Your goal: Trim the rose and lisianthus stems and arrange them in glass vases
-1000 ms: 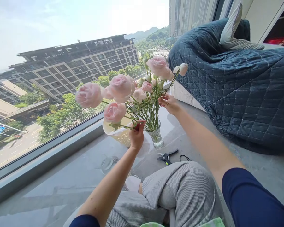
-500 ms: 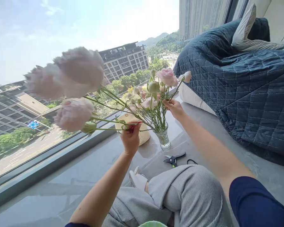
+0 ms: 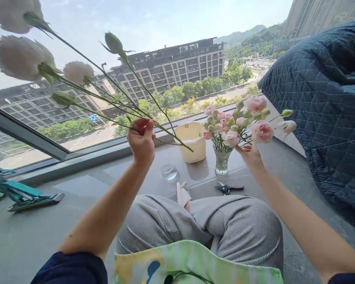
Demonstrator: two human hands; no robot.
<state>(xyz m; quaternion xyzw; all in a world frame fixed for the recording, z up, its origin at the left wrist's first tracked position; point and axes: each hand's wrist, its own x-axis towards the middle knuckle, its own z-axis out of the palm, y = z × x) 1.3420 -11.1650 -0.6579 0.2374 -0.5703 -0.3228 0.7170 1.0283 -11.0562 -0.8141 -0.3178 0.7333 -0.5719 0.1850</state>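
Note:
In my left hand [image 3: 142,138], closed in a pinch, is a branching flower stem [image 3: 118,100]. Its pale pink, ruffled blooms and green buds lean up to the far left, and its cut end points down to the right. A ribbed glass vase [image 3: 221,162] on the floor holds a bunch of pink flowers [image 3: 225,126]. My right hand [image 3: 250,154] has its fingers closed at the vase's right side, on stems below the larger blooms; the exact grip is partly hidden. Black-handled pruning shears [image 3: 228,188] lie in front of the vase.
Left of the vase stand a cream woven basket [image 3: 192,144] and a small clear glass dish [image 3: 169,172]. A window frame [image 3: 85,157] runs behind. A blue quilted cover [image 3: 322,102] hangs at right; a teal folding object [image 3: 23,193] lies at left. My crossed legs [image 3: 242,225] are in front.
My left hand has drawn the branching stem away from the vase bunch, up and to the left. My right hand stays by the vase. The view has swung left.

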